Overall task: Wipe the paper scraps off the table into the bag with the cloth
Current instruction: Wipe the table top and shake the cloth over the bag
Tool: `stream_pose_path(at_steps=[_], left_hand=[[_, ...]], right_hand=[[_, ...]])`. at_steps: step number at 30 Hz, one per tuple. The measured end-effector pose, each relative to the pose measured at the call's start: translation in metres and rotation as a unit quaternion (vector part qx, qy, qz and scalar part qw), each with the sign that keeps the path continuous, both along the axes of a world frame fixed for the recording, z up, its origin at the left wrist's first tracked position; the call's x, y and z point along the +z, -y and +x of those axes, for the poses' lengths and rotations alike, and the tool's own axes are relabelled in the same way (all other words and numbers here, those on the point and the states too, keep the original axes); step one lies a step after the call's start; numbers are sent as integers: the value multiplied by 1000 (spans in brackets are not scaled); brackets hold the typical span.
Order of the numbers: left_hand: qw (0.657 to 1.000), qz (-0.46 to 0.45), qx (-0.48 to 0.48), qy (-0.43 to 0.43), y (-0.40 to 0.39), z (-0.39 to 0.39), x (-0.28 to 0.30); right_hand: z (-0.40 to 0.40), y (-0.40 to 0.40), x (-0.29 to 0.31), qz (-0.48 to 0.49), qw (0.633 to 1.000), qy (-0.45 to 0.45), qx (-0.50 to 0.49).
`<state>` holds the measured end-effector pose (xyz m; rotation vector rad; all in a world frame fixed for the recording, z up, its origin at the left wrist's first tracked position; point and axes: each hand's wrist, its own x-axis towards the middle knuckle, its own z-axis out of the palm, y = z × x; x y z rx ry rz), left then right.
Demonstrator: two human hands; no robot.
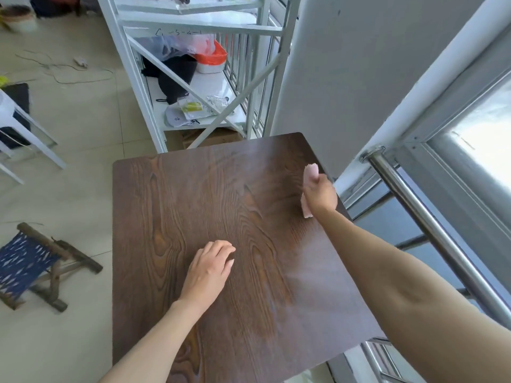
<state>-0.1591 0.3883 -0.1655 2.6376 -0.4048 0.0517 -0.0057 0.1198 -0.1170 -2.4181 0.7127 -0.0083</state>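
A dark wood-grain table fills the middle of the head view. My right hand is closed around a pale pink cloth near the table's far right edge; the cloth sticks out above and below my fist. My left hand rests palm down on the table's middle, fingers curled loosely and holding nothing. I see no paper scraps on the table and no bag in view.
A white metal shelf rack with bags and packets stands beyond the table. A steel railing and a window frame run along the right. A small folding stool sits on the tiled floor at left, white chair legs further back.
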Motion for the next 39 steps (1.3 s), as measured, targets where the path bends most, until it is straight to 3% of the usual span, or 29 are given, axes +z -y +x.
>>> stream_pose_path(at_steps=[3,7,11,20,26,29,33,39], left_hand=[[1000,11,7,-7,-1,3,-5],[1000,8,13,-12,-2,5,-10],[1000,-8,19,-23,-1,3,-10],[999,-45,13,-25,-11,-5,-10],[998,-45,24,-32,-23,-20,-10],[998,-39,21,-34,-34,-30,-6],[998,-39,28,-40,-50,-46,-3],[997,-38,48,-44,-77,-68,-9]], right_hand=[[13,17,-11,-120,992,3,37],[18,8,-35,-150,986,-7,67],[1,-22,-50,-143,984,51,93],[-73,-135,-69,-104,952,121,261],[-91,-173,-62,-50,922,114,366],[-73,-148,-47,-117,923,146,335],[-43,-91,-21,-228,936,153,222],[-26,-8,-33,-301,951,-3,68]])
